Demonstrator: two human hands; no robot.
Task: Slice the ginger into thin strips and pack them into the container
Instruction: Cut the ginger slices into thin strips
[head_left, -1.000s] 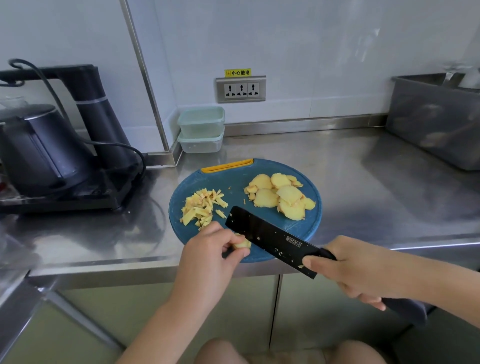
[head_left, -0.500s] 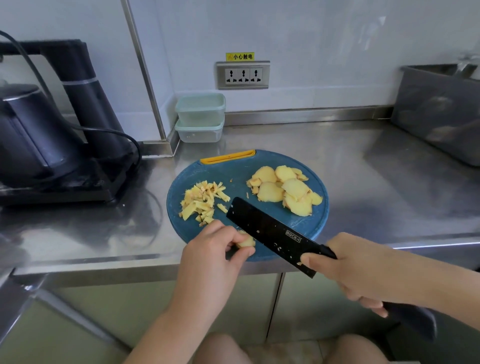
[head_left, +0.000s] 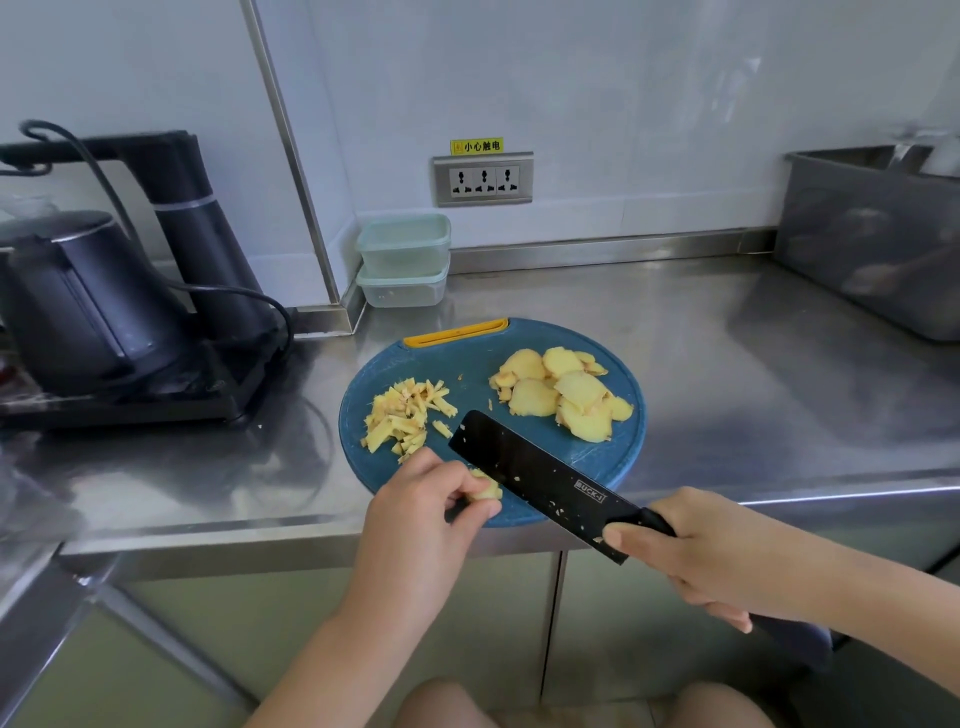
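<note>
Risk sits at the left hand (head_left: 415, 514), whose fingers (head_left: 441, 470) pinch a small yellow ginger piece (head_left: 485, 491) on the round blue cutting board (head_left: 467, 364); the black cleaver (head_left: 540, 478), gripped by the right hand (head_left: 691, 561), may nick them.

A triple wall socket (head_left: 483, 180) sits in the white tiled wall (head_left: 623, 78), a yellow warning label (head_left: 477, 146) just above it. Below the socket runs a stainless steel bench (head_left: 727, 364). Left of the socket stands a black electric kettle (head_left: 78, 296), far right a steel tub (head_left: 872, 249).
</note>
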